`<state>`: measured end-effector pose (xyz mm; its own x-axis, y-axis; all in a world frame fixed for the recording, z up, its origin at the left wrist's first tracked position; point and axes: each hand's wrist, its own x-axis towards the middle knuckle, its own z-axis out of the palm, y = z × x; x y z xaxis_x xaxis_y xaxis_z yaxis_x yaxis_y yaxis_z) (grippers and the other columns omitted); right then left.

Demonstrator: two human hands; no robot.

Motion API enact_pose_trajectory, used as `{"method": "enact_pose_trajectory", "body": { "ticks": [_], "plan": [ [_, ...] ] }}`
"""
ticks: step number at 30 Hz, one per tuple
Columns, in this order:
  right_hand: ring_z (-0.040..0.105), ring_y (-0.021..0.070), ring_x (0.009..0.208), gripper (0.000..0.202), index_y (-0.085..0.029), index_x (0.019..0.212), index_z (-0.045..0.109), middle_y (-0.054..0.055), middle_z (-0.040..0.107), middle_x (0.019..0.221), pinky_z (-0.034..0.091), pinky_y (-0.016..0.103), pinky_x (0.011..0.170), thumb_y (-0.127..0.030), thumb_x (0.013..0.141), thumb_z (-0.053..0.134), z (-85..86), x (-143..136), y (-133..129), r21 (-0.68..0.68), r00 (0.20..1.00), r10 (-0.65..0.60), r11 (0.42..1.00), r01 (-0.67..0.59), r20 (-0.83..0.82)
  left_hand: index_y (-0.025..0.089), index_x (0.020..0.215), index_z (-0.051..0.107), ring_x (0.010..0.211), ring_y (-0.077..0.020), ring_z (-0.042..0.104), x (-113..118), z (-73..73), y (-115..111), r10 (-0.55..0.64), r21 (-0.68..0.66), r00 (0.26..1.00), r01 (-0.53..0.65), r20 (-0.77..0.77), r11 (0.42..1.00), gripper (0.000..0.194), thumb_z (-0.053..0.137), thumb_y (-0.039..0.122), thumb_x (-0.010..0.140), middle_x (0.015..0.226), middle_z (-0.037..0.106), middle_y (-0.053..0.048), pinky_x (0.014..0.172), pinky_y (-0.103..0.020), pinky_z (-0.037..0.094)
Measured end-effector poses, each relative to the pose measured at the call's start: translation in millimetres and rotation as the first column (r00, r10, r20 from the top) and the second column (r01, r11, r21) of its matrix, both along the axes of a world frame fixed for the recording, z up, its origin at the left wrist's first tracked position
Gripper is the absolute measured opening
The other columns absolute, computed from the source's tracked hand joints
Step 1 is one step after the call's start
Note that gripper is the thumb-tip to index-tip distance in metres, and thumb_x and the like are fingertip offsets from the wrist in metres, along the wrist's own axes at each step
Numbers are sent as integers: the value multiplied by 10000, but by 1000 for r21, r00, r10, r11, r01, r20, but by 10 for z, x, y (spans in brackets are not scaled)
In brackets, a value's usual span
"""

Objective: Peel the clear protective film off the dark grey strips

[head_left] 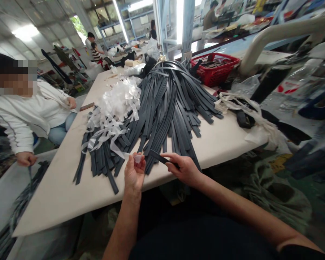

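My left hand (134,174) is closed on the end of a translucent white plastic strip (118,151), which trails back to a loose heap of such strips (116,99). To its right, my right hand (182,169) grips a dark grey strap (158,157), its free end pointing left toward my left hand. The two hands are apart, near the table's front edge. Beyond them a large bundle of dark grey straps (162,104) fans out toward me, gathered at its far end. The white heap lies on the left part of these straps.
A pale table (59,187) carries the straps. A red basket (216,68) stands at the back right, near a cream cloth tangle (243,104). On the left, a seated person in a white jacket (43,108) holds a strap over another pile (21,209). Other people are farther back.
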<state>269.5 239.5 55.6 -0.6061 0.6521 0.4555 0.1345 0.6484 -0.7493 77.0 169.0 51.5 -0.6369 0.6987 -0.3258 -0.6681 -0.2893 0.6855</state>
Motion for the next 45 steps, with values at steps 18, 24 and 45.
{"method": "enact_pose_trajectory", "body": {
  "ticks": [18,24,45],
  "plan": [
    [508,94,487,386,-213,1285,590,-39,659,665,370,188,526,-216,901,553,-79,-128,93,31,994,86,996,-88,62,150,841,698,644,-132,721,-40,48,251,-27,81,993,37,-113,996,305,847,374,698,769,768,-24,615,-211,557],
    [518,94,495,398,-220,1298,578,-50,637,651,378,187,532,-218,900,551,-92,-186,131,4,994,83,997,-83,67,144,834,716,670,-137,727,-20,22,238,-55,88,990,67,-127,994,324,879,357,650,781,773,-36,639,-212,570],
    [542,88,529,435,-214,1332,529,-59,649,672,427,186,567,-190,898,545,-85,-144,154,-131,981,190,972,-193,-32,160,822,712,649,-116,714,-40,14,280,-18,77,989,29,-144,997,259,845,347,703,765,767,-13,618,-192,553]
  ]
}}
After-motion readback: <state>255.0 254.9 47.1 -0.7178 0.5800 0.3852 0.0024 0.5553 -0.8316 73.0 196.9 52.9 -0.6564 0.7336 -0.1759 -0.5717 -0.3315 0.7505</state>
